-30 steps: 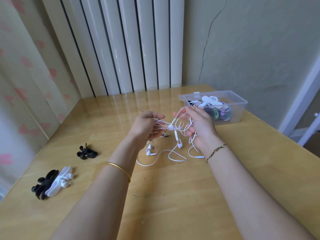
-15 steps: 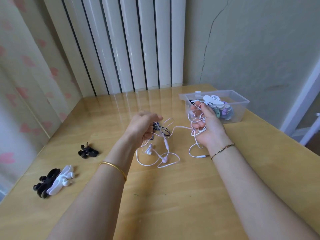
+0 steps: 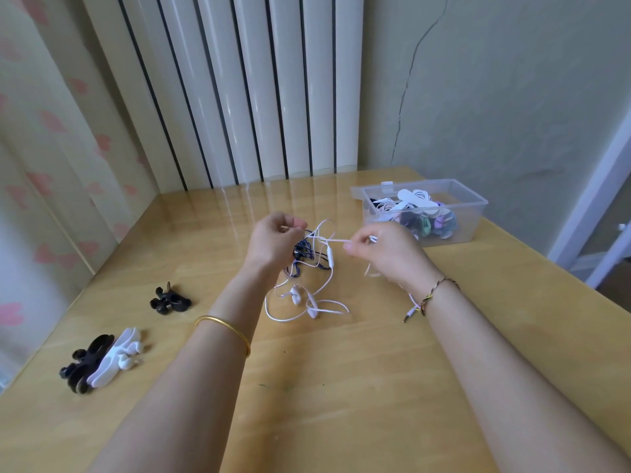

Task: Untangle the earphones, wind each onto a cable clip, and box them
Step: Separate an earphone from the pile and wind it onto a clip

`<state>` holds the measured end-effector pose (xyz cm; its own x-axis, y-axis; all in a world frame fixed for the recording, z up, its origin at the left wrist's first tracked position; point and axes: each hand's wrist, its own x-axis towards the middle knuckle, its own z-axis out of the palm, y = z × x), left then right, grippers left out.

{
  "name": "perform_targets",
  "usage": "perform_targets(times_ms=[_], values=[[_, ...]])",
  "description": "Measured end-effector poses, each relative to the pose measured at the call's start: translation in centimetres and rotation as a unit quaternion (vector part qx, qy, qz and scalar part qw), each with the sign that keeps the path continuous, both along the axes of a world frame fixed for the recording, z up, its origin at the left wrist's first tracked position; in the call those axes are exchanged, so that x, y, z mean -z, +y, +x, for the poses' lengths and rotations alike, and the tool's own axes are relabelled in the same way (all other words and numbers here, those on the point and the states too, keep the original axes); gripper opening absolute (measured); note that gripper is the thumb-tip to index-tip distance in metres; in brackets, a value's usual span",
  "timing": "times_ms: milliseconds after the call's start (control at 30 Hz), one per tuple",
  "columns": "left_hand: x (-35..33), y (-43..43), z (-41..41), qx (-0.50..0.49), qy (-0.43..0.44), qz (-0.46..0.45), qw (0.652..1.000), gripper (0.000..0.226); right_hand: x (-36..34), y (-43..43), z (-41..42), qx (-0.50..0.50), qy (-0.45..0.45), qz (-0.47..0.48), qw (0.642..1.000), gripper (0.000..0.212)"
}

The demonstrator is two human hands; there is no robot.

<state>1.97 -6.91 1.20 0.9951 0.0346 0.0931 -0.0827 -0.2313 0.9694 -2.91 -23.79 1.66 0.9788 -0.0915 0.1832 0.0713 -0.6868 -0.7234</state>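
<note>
Currently clear plastic box (image 3: 474, 220), wooden worktop's (image 3: 324, 387) far right corner, holds clip-wound earphones (image 3: 418, 203). Left hand (image 3: 273, 244) grip closed on tangled white and dark-blue earphones (image 3: 312, 257) mid-worktop; right hand (image 3: 386, 254) pinches their white cable (image 3: 333, 241).

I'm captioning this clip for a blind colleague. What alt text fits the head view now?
The left hand grips a tangle of white and dark earphones above a wooden table while the right hand pinches a white cord drawn from it. Black and white clips lie at the left; a clear box of wound earphones stands at the far right.
</note>
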Motion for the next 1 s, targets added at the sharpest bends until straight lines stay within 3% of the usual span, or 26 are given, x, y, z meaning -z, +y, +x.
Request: perform_targets(times_ms=[67, 167, 267, 367, 500, 567, 633, 700, 767, 867, 933, 1000], values=[[0.1, 0.3, 0.0, 0.012, 0.041, 0.038, 0.998, 0.008, -0.3, -0.1, -0.1, -0.015, -0.044, 0.096, 0.994, 0.016], [0.0, 0.2, -0.4, 0.016, 0.068, 0.121, 0.990, 0.008, -0.5, 0.0, 0.1, -0.036, -0.076, 0.139, 0.987, 0.016], [-0.4, -0.3, -1.0, -0.006, -0.026, 0.116, 0.993, 0.008, -0.5, 0.2, 0.4, -0.039, -0.097, 0.153, 0.983, 0.016], [-0.7, -0.7, -1.8, 0.051, -0.139, 0.068, 0.987, 0.020, -0.8, 0.4, 0.4, -0.050, -0.119, 0.164, 0.978, 0.016], [0.1, -1.1, -1.2, 0.102, -0.176, 0.198, 0.959, 0.015, -1.4, 0.8, 0.0, -0.063, -0.145, 0.202, 0.967, 0.019], [0.7, -0.9, -0.6, 0.069, -0.161, 0.239, 0.955, 0.019, -1.7, 0.8, -0.3, -0.057, -0.144, 0.286, 0.946, 0.021], [1.2, -0.4, -0.2, 0.038, -0.134, 0.275, 0.951, 0.021, -1.9, 0.6, -0.2, -0.056, -0.123, 0.411, 0.902, 0.025], [1.4, 0.0, -0.2, 0.018, -0.108, 0.288, 0.951, 0.022, -1.8, 0.3, -0.1, -0.035, -0.094, 0.452, 0.887, 0.029], [1.3, 0.2, -0.3, 0.003, -0.098, 0.282, 0.954, 0.020, -1.5, 0.3, -0.2, 0.000, -0.068, 0.377, 0.924, 0.024], [0.8, 0.0, -0.3, -0.001, -0.119, 0.261, 0.958, 0.010, -0.3, 0.3, -0.1, -0.030, 0.001, 0.128, 0.991, 0.022], [0.5, -0.3, -0.3, 0.007, -0.127, 0.235, 0.964, 0.006, 0.7, 0.3, 0.2, -0.050, 0.058, -0.006, 0.997, 0.019], [0.4, -0.2, -0.3, 0.014, -0.132, 0.229, 0.964, 0.007, 0.7, 0.7, 0.3, -0.064, 0.022, 0.030, 0.997, 0.011]])
